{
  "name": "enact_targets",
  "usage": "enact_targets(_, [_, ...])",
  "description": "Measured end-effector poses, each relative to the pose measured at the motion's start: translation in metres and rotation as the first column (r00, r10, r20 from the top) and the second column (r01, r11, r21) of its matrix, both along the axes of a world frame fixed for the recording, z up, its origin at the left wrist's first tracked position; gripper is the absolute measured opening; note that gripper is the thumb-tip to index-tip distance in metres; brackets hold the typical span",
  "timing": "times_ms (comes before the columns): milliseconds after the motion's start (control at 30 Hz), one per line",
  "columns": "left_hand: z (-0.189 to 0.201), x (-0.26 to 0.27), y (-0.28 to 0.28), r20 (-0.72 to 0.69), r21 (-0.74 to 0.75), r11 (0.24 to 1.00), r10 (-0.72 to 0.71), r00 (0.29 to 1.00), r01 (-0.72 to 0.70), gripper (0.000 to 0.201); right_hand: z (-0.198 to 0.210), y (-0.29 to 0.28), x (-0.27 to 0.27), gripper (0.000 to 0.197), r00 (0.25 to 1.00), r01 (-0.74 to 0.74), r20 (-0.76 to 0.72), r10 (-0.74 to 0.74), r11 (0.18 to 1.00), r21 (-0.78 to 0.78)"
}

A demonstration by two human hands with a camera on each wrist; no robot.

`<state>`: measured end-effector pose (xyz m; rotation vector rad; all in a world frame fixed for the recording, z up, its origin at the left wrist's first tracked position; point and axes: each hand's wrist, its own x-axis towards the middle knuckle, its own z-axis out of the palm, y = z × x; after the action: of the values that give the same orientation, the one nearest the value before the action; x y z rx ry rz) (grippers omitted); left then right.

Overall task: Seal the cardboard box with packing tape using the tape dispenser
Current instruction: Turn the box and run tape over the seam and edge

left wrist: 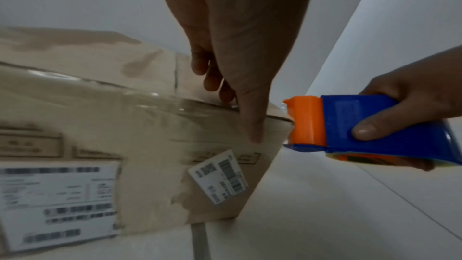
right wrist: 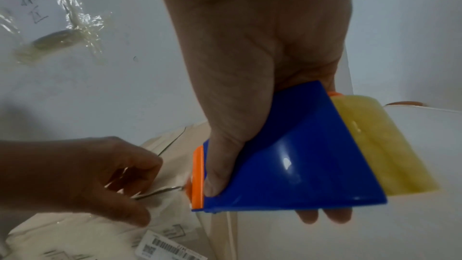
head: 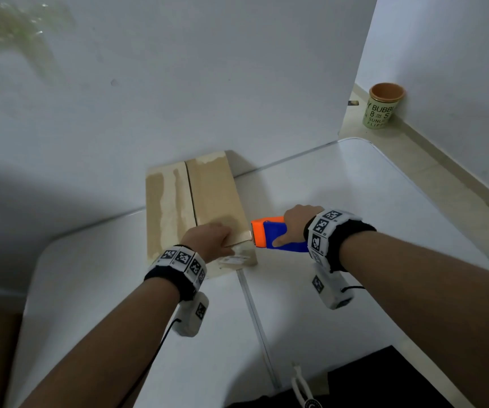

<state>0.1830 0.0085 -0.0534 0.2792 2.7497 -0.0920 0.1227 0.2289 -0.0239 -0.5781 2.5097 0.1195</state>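
Cardboard box (head: 196,207) stood on the white worktop (head: 355,219), pushed against the white wall behind it. The right hand (head: 297,223) gripped the blue and orange tape dispenser (head: 272,234) just beside the box's near right corner. The left hand (head: 208,240) lay on the top of the box at that corner, thumb down over the front edge, fingers seeming to press the tape (left wrist: 160,98) down. Clear tape already lay along this near edge, but the centre seam (head: 191,195) between the flaps looked still uncovered, so I judged most sealing remained.
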Motion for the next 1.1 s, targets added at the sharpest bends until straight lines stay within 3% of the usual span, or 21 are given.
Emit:
enact_targets(200, [-0.013,-0.008,0.023,-0.075,0.240,0.971,0.023,0.997,-0.004,0.034,0.001,0.000,0.002,0.060,0.999,-0.023,-0.044,0.024,0.999,0.031])
enact_targets(533, [-0.017,-0.009,0.020,-0.079,0.248,0.969,0.003,0.997,0.017,0.030,-0.005,0.038,-0.002,0.068,0.991,-0.031,-0.129,0.034,0.999,0.028])
enact_targets(1100, [-0.025,-0.011,0.017,-0.058,0.270,0.963,0.006,0.998,0.010,0.037,-0.014,0.064,-0.013,0.061,0.994,0.023,-0.108,-0.021,1.000,0.012])
